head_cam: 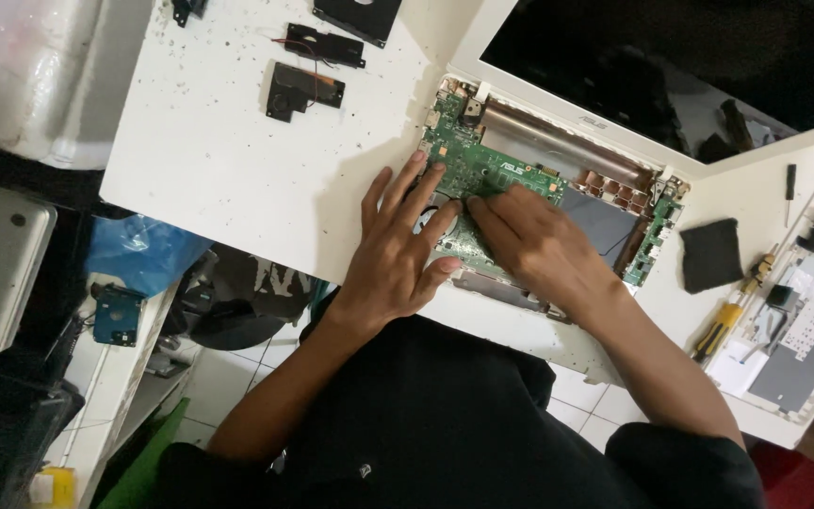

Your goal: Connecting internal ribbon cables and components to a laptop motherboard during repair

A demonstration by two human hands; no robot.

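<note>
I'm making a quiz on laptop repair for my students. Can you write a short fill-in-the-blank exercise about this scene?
1. Both hands, the left hand and the right hand, rest on the ____ circuit board of the opened laptop.
2. The screwdriver lying to the right has a yellow and ____ handle.
3. The laptop's screen is ____, showing no image.
4. The table top is ____.

Missing words: green; black; dark; white

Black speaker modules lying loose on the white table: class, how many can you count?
2. One speaker module lies near the table's top edge, and the other speaker module lies just below it, left of the opened laptop. Others may sit outside the view.
</note>
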